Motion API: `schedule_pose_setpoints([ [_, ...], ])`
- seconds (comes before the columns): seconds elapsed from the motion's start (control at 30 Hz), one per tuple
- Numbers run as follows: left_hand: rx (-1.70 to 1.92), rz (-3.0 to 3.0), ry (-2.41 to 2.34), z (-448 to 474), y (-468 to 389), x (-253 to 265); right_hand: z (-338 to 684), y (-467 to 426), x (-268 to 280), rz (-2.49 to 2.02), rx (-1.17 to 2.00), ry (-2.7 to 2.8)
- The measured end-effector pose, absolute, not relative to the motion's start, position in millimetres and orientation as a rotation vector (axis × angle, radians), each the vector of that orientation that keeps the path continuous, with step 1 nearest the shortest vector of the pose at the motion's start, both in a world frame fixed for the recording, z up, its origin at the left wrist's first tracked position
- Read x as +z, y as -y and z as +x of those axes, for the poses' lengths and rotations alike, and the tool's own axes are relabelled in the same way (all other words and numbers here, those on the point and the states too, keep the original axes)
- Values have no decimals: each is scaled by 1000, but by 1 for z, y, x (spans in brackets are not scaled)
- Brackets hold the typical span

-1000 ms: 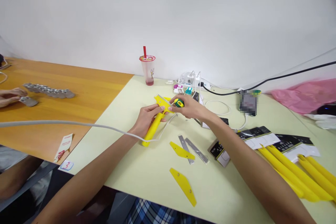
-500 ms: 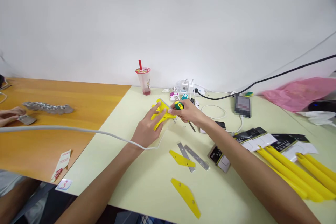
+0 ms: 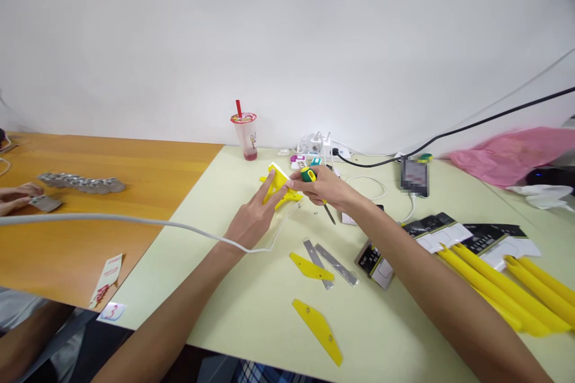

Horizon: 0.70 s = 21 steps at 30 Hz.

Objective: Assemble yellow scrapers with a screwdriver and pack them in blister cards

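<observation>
The right hand (image 3: pixel 327 188) keeps its grip closed around a screwdriver (image 3: pixel 308 174), while the left hand (image 3: pixel 250 221), its grip impossible to tell, touches a yellow scraper (image 3: pixel 279 176) between both hands at the bench (image 3: pixel 233 317).

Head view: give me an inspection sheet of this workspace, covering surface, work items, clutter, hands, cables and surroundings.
Surface: pale table; orange-brown table at left.
Work items: yellow tool in hand; green-and-yellow screwdriver; two yellow plates; two metal strips, one partly under a plate; yellow tubes at right.
Clutter: cup with red straw, black-and-white packets, pink plastic.
Hands: left hand spread on the yellow tool, grip unclear; right hand holds the screwdriver close by.
Cables: grey cable crosses in front of the left forearm; black cable runs to the power strip.
Surroundings: white wall; another person's hand at far left.
</observation>
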<state>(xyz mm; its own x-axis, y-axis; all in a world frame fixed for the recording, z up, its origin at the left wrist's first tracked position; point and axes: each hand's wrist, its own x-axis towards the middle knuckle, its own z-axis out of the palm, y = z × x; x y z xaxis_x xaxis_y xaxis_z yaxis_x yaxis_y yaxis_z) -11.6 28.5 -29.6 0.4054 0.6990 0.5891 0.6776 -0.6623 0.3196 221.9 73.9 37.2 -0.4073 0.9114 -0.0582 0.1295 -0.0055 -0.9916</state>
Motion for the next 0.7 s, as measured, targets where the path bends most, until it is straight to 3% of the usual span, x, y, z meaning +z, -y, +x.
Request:
schedule_pose_setpoints([
  [0.27, 1407, 1731, -1067, 0, -21, -12, 262, -90, 48, -1281, 786, 2339],
  [0.47, 1226, 867, -718, -6, -26, 2, 268, -101, 21, -1431, 854, 2765],
  [0.7, 1107, 603, -532, -7, -24, -5, 263, -102, 11, -1443, 805, 2820],
])
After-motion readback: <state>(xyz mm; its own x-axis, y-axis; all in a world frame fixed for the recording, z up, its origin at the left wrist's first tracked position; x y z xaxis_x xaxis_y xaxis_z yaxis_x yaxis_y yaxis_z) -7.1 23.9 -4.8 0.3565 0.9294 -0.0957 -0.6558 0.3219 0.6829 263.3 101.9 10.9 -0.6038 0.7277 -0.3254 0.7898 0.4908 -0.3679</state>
